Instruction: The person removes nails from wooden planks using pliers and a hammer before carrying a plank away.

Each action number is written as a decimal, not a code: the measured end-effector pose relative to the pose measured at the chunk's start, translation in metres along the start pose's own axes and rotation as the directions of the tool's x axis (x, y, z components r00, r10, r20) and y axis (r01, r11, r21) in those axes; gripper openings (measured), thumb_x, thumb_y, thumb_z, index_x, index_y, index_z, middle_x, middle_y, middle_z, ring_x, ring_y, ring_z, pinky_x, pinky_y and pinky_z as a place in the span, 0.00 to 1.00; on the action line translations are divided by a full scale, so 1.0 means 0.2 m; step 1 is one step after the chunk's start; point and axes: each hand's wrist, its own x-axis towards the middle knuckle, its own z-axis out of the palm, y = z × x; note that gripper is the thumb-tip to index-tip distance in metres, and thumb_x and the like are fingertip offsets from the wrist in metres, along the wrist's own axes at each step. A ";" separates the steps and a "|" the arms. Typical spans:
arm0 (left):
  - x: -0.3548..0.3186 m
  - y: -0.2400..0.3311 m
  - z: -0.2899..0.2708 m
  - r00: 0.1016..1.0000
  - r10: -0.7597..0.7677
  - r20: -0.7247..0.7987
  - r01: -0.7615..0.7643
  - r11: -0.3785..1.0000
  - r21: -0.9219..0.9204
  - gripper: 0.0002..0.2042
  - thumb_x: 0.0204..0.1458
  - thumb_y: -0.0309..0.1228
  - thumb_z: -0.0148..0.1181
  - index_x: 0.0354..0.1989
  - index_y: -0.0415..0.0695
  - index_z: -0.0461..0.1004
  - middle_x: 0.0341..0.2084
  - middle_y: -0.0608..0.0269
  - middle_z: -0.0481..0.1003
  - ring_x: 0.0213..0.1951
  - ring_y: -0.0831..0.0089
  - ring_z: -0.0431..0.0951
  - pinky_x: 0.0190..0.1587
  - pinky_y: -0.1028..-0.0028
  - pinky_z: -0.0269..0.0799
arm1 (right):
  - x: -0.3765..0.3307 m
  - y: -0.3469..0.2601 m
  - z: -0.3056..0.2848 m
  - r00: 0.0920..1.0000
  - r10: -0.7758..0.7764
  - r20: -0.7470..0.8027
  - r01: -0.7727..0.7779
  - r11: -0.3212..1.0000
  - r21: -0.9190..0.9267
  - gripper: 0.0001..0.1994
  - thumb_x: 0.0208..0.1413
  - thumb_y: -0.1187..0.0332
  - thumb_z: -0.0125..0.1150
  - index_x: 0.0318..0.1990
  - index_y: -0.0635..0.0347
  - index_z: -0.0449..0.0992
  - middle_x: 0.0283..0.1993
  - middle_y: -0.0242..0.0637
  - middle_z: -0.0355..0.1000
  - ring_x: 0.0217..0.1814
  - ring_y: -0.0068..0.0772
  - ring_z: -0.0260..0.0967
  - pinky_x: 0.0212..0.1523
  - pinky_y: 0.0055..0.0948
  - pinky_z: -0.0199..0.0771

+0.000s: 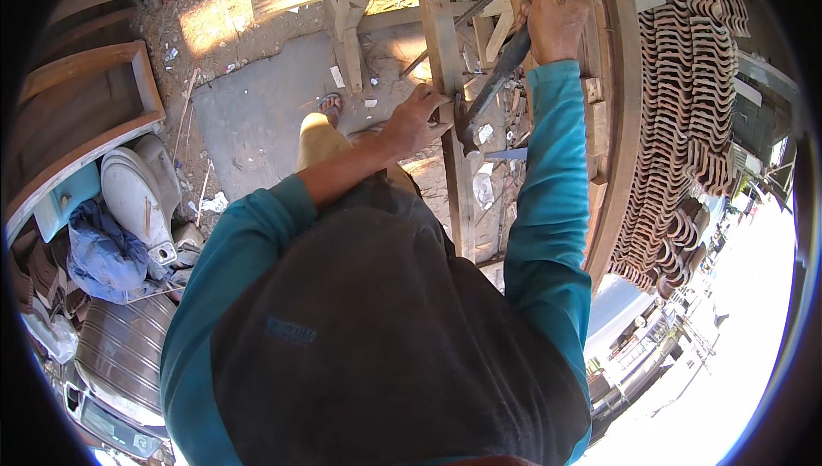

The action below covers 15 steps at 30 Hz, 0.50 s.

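Note:
My right hand (558, 19) is wrapped round the dark handle of a hammer (507, 68). Its metal head lies against the right edge of a long, narrow wooden beam (435, 25) that runs away from me. Across the beam, my left hand (413, 126) has its fingers pinched at the left edge, close to the hammer head. A small brown wooden piece (445, 113) shows by those fingertips; whether they grip it or something smaller, I cannot make out. Beyond both hands a dark metal bar (479, 8) slants over the timber.
A curved timber (629, 123) borders the work on the right, with stacked clay roof tiles (689, 80) behind it. A flat grey sheet (257, 115) covers ground at left. Toilet parts (137, 196), a blue bag (107, 247) and a wooden frame (86, 80) stand farther left.

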 end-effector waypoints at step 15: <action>0.02 0.04 0.04 0.998 -0.028 -0.053 0.028 1.000 0.000 0.22 0.50 0.31 0.71 0.53 0.42 0.71 0.46 0.52 0.69 0.45 0.53 0.74 0.48 0.61 0.73 | 0.20 0.07 0.30 0.978 -0.047 0.203 0.063 0.995 -0.076 0.22 0.52 0.54 0.57 0.32 0.73 0.75 0.32 0.62 0.76 0.38 0.60 0.75 0.45 0.47 0.72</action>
